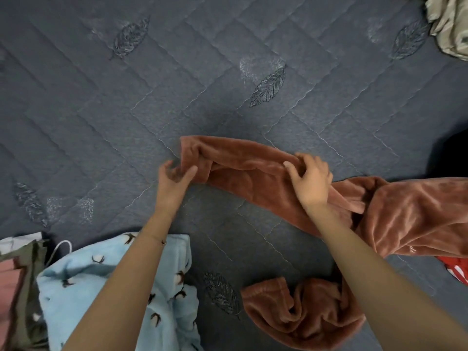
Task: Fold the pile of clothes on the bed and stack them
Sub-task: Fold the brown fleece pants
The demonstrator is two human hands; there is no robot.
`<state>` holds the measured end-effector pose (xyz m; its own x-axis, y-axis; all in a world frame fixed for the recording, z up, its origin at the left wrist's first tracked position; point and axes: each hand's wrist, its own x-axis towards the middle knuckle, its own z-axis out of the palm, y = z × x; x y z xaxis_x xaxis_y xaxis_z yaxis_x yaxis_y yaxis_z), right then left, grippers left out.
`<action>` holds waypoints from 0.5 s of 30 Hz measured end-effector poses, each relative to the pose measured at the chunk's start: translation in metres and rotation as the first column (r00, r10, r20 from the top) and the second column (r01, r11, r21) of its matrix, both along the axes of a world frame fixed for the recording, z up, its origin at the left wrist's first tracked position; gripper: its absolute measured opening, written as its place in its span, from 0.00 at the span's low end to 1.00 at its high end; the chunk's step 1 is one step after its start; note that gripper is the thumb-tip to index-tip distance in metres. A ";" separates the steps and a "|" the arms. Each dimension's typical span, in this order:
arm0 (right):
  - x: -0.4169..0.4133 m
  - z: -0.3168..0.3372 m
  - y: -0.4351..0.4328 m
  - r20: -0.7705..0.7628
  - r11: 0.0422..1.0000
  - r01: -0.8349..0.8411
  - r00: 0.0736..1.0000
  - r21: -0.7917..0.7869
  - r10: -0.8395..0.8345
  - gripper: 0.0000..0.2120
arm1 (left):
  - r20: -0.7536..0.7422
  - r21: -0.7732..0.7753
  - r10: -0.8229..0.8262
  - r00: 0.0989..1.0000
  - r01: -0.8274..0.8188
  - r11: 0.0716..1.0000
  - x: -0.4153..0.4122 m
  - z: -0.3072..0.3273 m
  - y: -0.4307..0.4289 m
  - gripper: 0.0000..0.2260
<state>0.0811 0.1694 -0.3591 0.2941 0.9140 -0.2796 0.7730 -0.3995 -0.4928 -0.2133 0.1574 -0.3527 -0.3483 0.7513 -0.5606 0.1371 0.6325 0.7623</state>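
Note:
A rust-brown fleece garment (253, 171) lies across the grey quilted bed (152, 97), one long part stretched left, the bulk bunched at the right and another part crumpled near the bottom. My left hand (174, 178) pinches the left end of the stretched part. My right hand (310, 178) grips the fabric about midway along it, fingers curled over the top edge. A light-blue fleece piece with brown bird prints (106, 295) lies at the bottom left, partly under my left forearm.
Olive, pink and white clothes (17, 279) sit at the lower left edge. A beige garment (450, 24) lies at the top right corner. Something red and white (455, 269) peeks out at the right edge, and a dark shape (450, 153) above it.

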 end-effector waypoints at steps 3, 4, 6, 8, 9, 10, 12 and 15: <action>-0.001 -0.004 -0.004 0.050 0.987 -0.149 0.987 -0.063 0.152 0.28 | -0.127 -0.062 -0.221 0.967 0.215 0.975 0.006 -0.016 -0.001 0.19; 0.000 -0.006 -0.005 0.067 0.984 -0.169 0.983 -0.063 0.173 0.29 | -0.182 -0.076 -0.260 0.948 0.250 0.965 0.006 -0.021 -0.001 0.16; 0.004 -0.011 -0.007 0.100 0.983 -0.173 0.979 -0.058 0.178 0.28 | -0.327 -0.065 -0.272 0.905 0.266 0.962 0.006 -0.027 0.002 0.12; 0.009 -0.015 -0.010 0.127 0.988 -0.146 0.980 -0.047 0.151 0.23 | -0.425 0.026 -0.220 0.878 0.255 0.967 0.006 -0.027 0.004 0.10; 0.011 -0.016 -0.011 0.131 0.992 -0.119 0.984 -0.031 0.122 0.19 | -0.438 0.090 -0.209 0.875 0.273 0.958 0.005 -0.025 0.005 0.09; 0.013 -0.017 -0.012 0.127 0.996 -0.093 0.988 -0.008 0.094 0.15 | -0.436 0.152 -0.211 0.875 0.303 0.941 0.005 -0.022 0.006 0.07; 0.014 -0.018 -0.012 0.098 0.997 -0.069 0.993 0.039 0.065 0.10 | -0.400 0.240 -0.218 0.890 0.331 0.913 0.005 -0.012 0.007 0.02; 0.010 -0.016 -0.011 0.033 0.996 -0.061 0.998 0.062 0.059 0.06 | -0.284 0.265 -0.182 0.941 0.260 0.929 0.002 -0.003 0.009 0.08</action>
<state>0.0912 0.1582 -0.3748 0.2461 0.9457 -0.2125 0.8100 -0.3210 -0.4908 -0.2114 0.1665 -0.3555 -0.2535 0.9423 -0.2186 0.4579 0.3159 0.8310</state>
